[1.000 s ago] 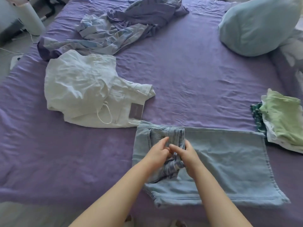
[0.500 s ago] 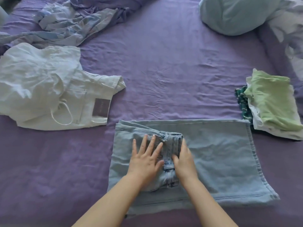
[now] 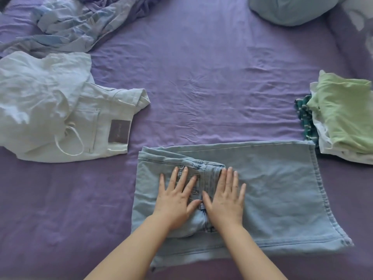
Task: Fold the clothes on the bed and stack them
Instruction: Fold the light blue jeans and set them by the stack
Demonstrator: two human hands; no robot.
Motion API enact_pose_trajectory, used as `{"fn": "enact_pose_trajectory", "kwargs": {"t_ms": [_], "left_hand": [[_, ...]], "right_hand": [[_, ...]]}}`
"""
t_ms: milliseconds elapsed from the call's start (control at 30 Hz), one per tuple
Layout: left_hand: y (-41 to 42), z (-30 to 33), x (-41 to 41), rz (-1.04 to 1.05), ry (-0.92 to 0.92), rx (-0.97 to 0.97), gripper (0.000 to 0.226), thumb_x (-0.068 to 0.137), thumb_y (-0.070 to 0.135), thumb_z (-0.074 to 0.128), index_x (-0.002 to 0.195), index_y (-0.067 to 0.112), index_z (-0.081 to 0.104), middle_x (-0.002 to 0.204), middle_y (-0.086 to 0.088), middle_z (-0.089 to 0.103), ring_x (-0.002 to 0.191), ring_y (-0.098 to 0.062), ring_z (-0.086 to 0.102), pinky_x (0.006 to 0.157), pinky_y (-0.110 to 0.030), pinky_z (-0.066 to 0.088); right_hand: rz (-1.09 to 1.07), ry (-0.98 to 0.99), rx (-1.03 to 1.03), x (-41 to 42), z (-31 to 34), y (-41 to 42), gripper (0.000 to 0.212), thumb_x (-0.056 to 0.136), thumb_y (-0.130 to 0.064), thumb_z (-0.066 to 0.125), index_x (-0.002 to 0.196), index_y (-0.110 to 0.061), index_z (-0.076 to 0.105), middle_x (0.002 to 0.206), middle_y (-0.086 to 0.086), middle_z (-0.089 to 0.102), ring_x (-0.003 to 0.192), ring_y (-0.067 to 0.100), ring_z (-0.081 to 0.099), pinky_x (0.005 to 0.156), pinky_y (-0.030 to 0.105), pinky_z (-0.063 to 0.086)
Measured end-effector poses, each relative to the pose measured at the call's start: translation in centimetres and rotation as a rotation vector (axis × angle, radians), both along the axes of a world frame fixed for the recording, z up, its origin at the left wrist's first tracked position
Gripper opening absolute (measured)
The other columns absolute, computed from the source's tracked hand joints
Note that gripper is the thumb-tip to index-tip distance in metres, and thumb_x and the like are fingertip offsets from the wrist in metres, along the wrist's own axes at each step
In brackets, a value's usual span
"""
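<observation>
You're pressing on matt, pale blue denim jeans [image 3: 272, 188], seams stitched and slightly raised. Bed sheet [image 3: 201, 77] is showing as matt purple cotton-like cloth, finely creased. White jeans [image 3: 105, 128] are carrying a brownish, leather-looking patch [image 3: 119, 131]. Green top [image 3: 347, 110] is looking soft, smooth knit. Pillow [image 3: 292, 9] is matt cloth.

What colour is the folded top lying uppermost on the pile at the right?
Light green folded top, seen clearest in the head view.

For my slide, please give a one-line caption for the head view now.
Both hands, left and right, press flat on half-folded jeans on a purple bed, beside a folded stack.
</observation>
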State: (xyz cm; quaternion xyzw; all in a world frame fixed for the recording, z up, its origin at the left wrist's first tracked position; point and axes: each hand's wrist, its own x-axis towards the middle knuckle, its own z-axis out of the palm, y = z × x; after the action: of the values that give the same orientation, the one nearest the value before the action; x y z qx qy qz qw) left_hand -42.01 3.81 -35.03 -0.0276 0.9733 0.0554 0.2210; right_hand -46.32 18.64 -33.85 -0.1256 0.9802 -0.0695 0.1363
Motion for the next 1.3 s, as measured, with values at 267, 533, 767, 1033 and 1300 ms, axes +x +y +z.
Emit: {"fn": "enact_pose_trajectory", "kwargs": {"t_ms": [267,533,767,1033,1300], "left_hand": [[-2.3,1.2,0.8,0.008,0.036,-0.02,0.072,0.092,0.064,0.024,0.149,0.036,-0.011,0.15,-0.001,-0.035,0.142,-0.023,-0.025,0.112,-0.052,-0.015],[-5.4,2.6,4.0,0.579,0.01,0.03,0.069,0.096,0.055,0.028,0.149,0.035,-0.011,0.159,-0.01,-0.009,0.145,-0.03,0.002,0.116,-0.047,0.015],[-5.1,5.5,3.3,0.649,0.126,0.24,0.07,0.093,0.035,0.052,0.15,0.033,0.013,0.138,-0.009,0.031,0.124,-0.028,0.033,0.102,-0.037,0.036],[0.2,12.2,0.4,0.534,0.385,0.712,0.054,0.091,0.016,0.055,0.14,0.032,0.042,0.119,-0.001,0.045,0.11,-0.017,0.05,0.093,-0.027,0.042],[7.4,16.7,-4.1,0.562,0.267,1.121,0.048,0.098,0.024,0.048,0.144,0.018,0.035,0.118,-0.006,0.055,0.112,-0.02,0.054,0.099,-0.027,0.04]], "right_hand": [[0.267,-0.096,0.094,-0.2,-0.9,-1.3,0.065,0.096,-0.055,0.023,0.15,-0.031,-0.003,0.146,0.0,-0.038,0.137,0.028,-0.033,0.112,0.058,-0.01],[0.287,-0.047,0.181,0.5,-0.3,-1.8,0.063,0.097,-0.055,0.019,0.149,-0.03,-0.006,0.151,0.006,-0.029,0.137,0.03,-0.031,0.11,0.058,-0.015],[0.209,-0.21,0.1,4.0,1.1,-3.2,0.063,0.096,-0.057,0.017,0.149,-0.035,-0.007,0.159,0.002,-0.013,0.139,0.026,-0.031,0.111,0.053,-0.017],[-0.25,-0.609,-0.985,3.4,8.5,-3.8,0.037,0.097,-0.024,0.041,0.134,-0.029,0.042,0.143,-0.001,0.047,0.132,0.012,0.041,0.111,0.033,0.033],[-0.398,-0.47,-1.082,0.1,14.5,2.6,0.056,0.079,-0.032,0.067,0.131,-0.031,0.047,0.119,-0.006,0.064,0.111,0.01,0.06,0.097,0.04,0.048]]}}
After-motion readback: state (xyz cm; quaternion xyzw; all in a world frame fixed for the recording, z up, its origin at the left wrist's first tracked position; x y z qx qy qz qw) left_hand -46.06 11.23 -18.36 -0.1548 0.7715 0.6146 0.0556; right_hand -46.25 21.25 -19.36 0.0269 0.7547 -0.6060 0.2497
